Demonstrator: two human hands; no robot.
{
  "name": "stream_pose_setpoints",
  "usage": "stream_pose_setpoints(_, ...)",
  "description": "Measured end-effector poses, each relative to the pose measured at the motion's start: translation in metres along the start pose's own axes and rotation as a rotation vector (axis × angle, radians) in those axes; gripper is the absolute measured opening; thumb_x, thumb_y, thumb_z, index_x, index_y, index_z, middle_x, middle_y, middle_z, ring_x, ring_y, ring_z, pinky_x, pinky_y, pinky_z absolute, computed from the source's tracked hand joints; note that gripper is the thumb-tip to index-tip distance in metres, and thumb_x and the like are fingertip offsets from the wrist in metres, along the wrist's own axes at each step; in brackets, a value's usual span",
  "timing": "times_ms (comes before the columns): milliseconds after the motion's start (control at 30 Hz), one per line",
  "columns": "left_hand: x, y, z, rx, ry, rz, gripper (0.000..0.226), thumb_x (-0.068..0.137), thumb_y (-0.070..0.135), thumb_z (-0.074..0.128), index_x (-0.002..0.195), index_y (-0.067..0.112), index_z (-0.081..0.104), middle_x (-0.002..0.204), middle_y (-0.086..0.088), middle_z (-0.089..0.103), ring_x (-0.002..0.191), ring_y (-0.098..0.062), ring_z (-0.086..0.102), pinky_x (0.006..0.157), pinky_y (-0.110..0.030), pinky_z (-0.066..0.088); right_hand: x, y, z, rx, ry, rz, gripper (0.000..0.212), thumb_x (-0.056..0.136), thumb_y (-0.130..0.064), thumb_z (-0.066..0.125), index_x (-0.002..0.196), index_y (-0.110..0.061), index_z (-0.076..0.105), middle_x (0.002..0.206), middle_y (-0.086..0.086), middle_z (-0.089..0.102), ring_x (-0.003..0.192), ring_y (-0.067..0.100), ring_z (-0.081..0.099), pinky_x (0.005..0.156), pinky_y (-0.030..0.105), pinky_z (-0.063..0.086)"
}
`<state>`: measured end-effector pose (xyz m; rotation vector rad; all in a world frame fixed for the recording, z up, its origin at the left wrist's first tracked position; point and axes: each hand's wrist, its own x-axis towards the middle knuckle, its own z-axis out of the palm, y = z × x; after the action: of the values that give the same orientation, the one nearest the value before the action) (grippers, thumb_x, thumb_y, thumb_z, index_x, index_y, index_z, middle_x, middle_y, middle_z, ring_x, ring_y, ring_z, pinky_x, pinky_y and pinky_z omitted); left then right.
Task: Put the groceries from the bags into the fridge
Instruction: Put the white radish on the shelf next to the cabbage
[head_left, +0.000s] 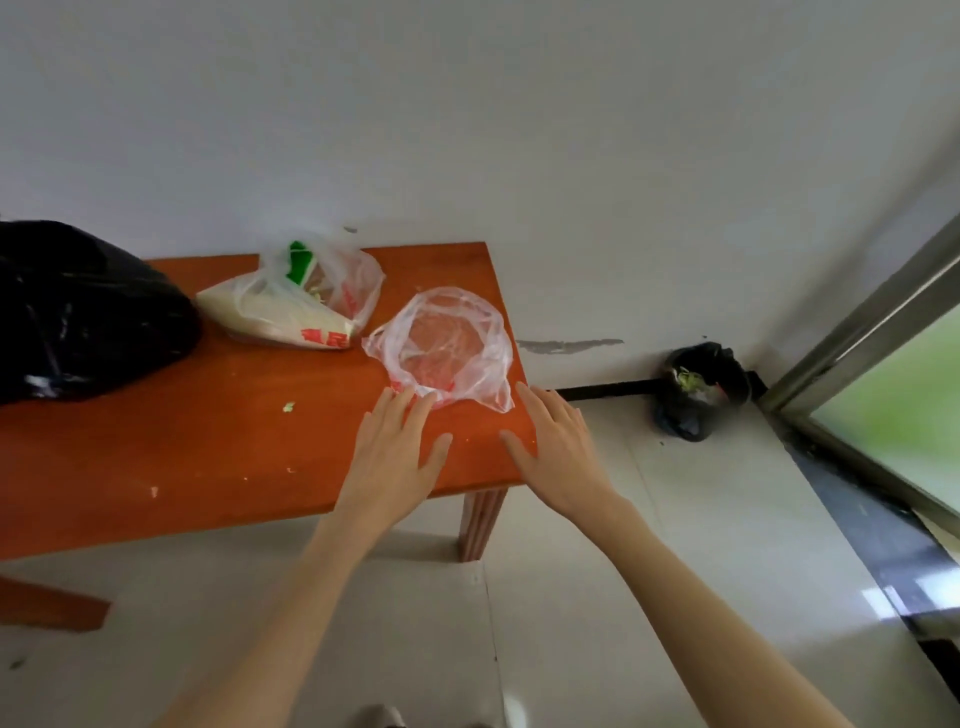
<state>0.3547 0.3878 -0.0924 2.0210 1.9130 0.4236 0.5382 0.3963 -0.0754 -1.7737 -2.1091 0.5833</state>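
From the head view, the only one I have, I look down on an orange wooden table (208, 441) pushed against a white wall (519, 130). My left hand (395, 452) reaches out flat, fingers straight and slightly spread, its fingertips at the near edge of a clear plastic bag (447, 348) that lies open near the table's right end; whether they touch the film I cannot tell. My right hand (558, 447) is likewise flat and spread, holding nothing, over the table's right corner just beside the same bag.

That clear bag looks collapsed and I see nothing solid in it, so I judge it already emptied, though the crumpled film could hide something small. Just behind it to the left sits a second translucent bag (296, 301), not collapsed: a pale flat package fills it and something green shows at the top. At the far left is a bulky black bag (78, 312), its contents hidden. The fridge is not in view. My reading is that the task is partway at best, with at least the second bag, and likely the black one, left to unpack.

As for writing, both light bags carry red print, but it is blurred and I cannot read it. No brand is legible anywhere.

On the floor (571, 597) by the wall, near a window frame (857, 332), sits a small dark bag (701, 389) with greenish scraps showing at its mouth.
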Motion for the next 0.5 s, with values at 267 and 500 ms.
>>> stream_pose_setpoints(267, 0.116, -0.101, -0.016, 0.006, 0.040, -0.016, 0.055, 0.096, 0.041, 0.037, 0.145, 0.020, 0.025, 0.156, -0.005, 0.017, 0.145, -0.023, 0.005, 0.117, -0.043, 0.012, 0.132, -0.039, 0.057, 0.000, -0.043, -0.042, 0.055, 0.096, -0.040, 0.041, 0.145, -0.020, 0.026, 0.153, 0.003, 0.028, 0.142, 0.022, 0.022, 0.115, 0.038, 0.017)
stream_pose_setpoints(500, 0.229, -0.194, -0.055, 0.016, 0.039, 0.032, 0.046, 0.097, 0.030, 0.038, 0.140, 0.017, 0.034, 0.151, -0.009, 0.027, 0.143, -0.025, 0.012, 0.117, -0.045, 0.015, 0.245, -0.098, 0.109, 0.019, -0.143, -0.020, 0.055, 0.097, -0.040, 0.040, 0.146, -0.020, 0.026, 0.154, 0.000, 0.025, 0.143, 0.019, 0.017, 0.116, 0.035, 0.014)
